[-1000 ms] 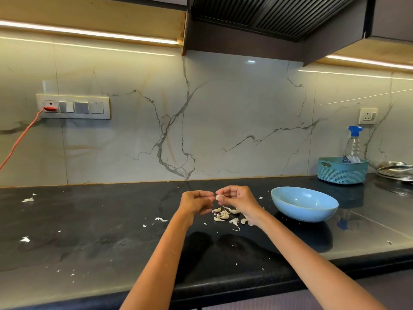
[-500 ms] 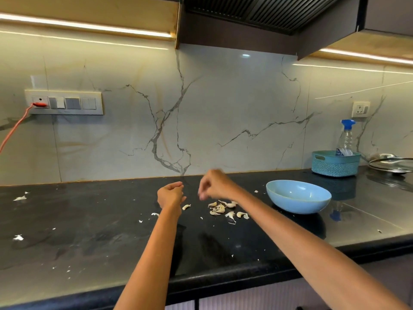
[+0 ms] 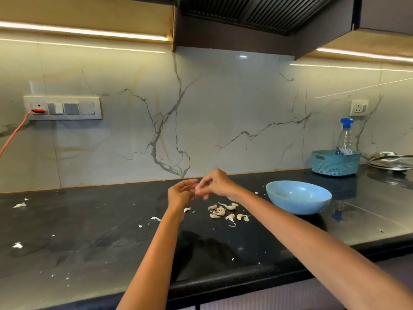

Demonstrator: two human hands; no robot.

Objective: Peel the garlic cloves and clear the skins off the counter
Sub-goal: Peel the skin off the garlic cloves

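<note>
I see the black counter point(image 3: 93, 238) carrying a blue bowl point(image 3: 298, 198) just right of the work spot, likely set there to take peeled cloves, with the garlic cloves and skins point(image 3: 225, 212) heaped between it and the hands. Both hands meet above that heap, probably so loose skin drops onto it. The left hand point(image 3: 181, 194) and right hand point(image 3: 215, 184) have fingers curled narrowly together; I cannot tell whether they pinch a clove.
</note>
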